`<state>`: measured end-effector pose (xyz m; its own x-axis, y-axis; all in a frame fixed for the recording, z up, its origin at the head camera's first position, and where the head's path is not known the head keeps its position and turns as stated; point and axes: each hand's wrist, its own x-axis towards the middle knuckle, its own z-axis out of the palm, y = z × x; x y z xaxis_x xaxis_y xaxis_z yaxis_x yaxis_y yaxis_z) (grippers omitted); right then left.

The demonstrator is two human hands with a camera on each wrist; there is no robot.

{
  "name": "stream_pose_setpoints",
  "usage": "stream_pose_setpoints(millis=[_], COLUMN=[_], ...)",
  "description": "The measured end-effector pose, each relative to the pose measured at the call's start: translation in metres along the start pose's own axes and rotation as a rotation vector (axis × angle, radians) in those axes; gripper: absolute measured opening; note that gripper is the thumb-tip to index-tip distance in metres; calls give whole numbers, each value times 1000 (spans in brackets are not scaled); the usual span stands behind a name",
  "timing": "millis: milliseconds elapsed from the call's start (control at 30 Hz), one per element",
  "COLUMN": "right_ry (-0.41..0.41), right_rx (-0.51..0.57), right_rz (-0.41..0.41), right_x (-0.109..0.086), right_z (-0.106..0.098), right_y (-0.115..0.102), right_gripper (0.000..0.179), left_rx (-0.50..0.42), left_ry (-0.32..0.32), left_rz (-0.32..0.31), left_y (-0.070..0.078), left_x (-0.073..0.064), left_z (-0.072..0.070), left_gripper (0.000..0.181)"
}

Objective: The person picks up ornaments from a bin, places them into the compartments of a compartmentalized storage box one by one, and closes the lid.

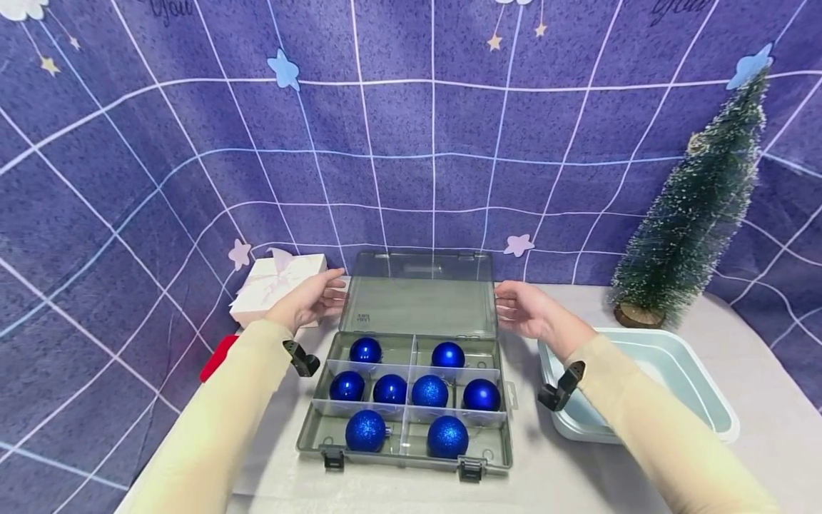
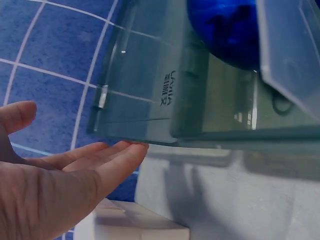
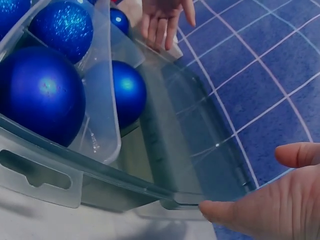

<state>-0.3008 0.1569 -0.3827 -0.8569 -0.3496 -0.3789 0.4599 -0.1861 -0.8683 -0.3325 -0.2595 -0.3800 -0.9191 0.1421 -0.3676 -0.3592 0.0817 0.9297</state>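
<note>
A grey see-through divided box [image 1: 424,462] stands on the table, its hinged lid [image 1: 420,307] raised and leaning back. Shiny, matte and glittery blue Christmas balls [image 1: 447,436] lie in its compartments. My left hand [image 1: 313,300] is at the lid's left edge, thumb apart and fingers extended; in the left wrist view its fingertips [image 2: 140,149] are at the lid's lower side, and whether they touch is unclear. My right hand [image 1: 529,310] is at the lid's right edge, also with thumb spread; in the right wrist view one fingertip [image 3: 212,210] meets or nearly meets the edge.
A light blue tray [image 1: 719,421] stands on the right, under my right forearm. Behind it is a frosted miniature Christmas tree [image 1: 693,214] on a wooden base. A white gift box [image 1: 257,285] with ribbon and something red [image 1: 218,357] are at left. A purple cloth [image 1: 411,143] hangs behind.
</note>
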Motion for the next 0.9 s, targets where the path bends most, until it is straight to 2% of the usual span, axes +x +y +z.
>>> stream_pose_setpoints(millis=[167, 267, 467, 600, 767, 900], right_ry=[-21, 19, -3, -21, -52, -64], right_rx=[-3, -5, -29, -65, -103, -141], right_rz=[-55, -75, -115, -156, -225, -254], right_x=[-12, -27, -45, -54, -73, -90], right_z=[-3, 7, 15, 18, 22, 25], right_y=[-5, -12, -18, -16, -11, -7], right_gripper=[15, 14, 50, 61, 62, 49], left_rx=[3, 7, 46, 78, 109, 109], left_ry=[-2, -18, -81, -118, -151, -177], left_rz=[42, 71, 130, 159, 184, 160], left_y=[8, 15, 27, 32, 37, 39], left_x=[-12, -20, -38, -52, -75, -95], left_z=[-5, -10, -17, -20, -20, -20], left_gripper=[69, 69, 72, 74, 81, 94])
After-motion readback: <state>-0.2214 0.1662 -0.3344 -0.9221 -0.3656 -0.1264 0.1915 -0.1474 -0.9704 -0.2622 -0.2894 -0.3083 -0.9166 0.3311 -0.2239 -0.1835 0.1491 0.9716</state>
